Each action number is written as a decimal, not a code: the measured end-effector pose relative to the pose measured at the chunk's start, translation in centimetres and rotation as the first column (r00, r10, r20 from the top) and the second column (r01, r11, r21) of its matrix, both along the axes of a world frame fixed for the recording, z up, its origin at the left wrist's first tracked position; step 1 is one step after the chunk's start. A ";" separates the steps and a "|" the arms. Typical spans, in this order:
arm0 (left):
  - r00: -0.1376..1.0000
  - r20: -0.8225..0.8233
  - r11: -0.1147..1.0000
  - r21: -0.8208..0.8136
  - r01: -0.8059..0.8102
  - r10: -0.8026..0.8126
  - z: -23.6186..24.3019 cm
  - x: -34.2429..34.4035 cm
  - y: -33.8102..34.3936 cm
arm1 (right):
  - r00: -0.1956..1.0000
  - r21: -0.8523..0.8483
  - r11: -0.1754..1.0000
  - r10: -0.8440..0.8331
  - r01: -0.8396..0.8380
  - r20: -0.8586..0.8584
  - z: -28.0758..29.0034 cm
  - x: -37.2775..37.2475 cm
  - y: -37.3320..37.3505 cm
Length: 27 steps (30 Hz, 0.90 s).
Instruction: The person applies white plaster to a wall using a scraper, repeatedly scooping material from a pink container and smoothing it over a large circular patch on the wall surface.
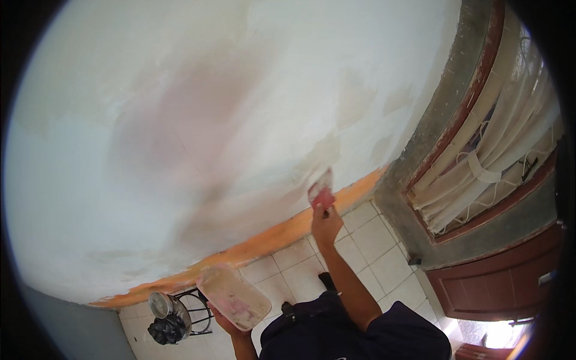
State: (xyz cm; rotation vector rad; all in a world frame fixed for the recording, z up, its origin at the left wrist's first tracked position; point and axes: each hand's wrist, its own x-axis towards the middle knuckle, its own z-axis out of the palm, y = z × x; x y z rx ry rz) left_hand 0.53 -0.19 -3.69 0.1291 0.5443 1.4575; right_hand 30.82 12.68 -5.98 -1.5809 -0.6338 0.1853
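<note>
My right hand (326, 224) grips a putty knife (321, 191) with a red handle, its blade pressed flat against the white plastered wall (198, 120) just above the orange skirting band (270, 240). Low down, my left hand (223, 322) holds up a flat rectangular plaster board (233, 296) smeared with white and pink filler, tilted toward the wall. The wall shows patches of pink and beige filler around the blade.
A black metal stool (195, 312) with a small tin (159, 304) and a dark bag (168, 329) stands on the white tiled floor (372, 246) by the wall. At right is a window with a wooden frame (462, 114) and pale curtains (510, 132), over a brown cabinet (498, 288).
</note>
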 end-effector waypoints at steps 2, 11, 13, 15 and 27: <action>1.000 -0.007 1.000 -0.004 0.024 -0.024 0.0 0.3 -0.2 | 0.996 -0.085 0.995 -0.057 0.051 -0.074 -1.9 2.5 0.4; 0.997 -0.070 0.998 0.065 -0.002 0.006 -2.1 -0.9 -0.9 | 0.998 -0.017 1.000 0.007 -0.009 -0.068 4.8 0.3 6.9; 0.990 -0.138 0.995 0.098 -0.013 0.026 -2.1 -1.1 -1.1 | 0.998 0.086 0.995 0.057 -0.057 -0.001 6.4 -1.7 7.3; 0.996 -0.081 0.997 0.071 -0.038 0.044 -1.8 -0.8 -0.9 | 0.992 0.169 0.981 0.082 -0.098 0.100 8.0 -3.9 7.5; 0.997 -0.073 0.997 0.072 -0.025 0.030 -2.3 -1.0 -0.7 | 0.984 0.067 0.995 0.088 -0.079 -0.152 1.4 -0.6 -0.4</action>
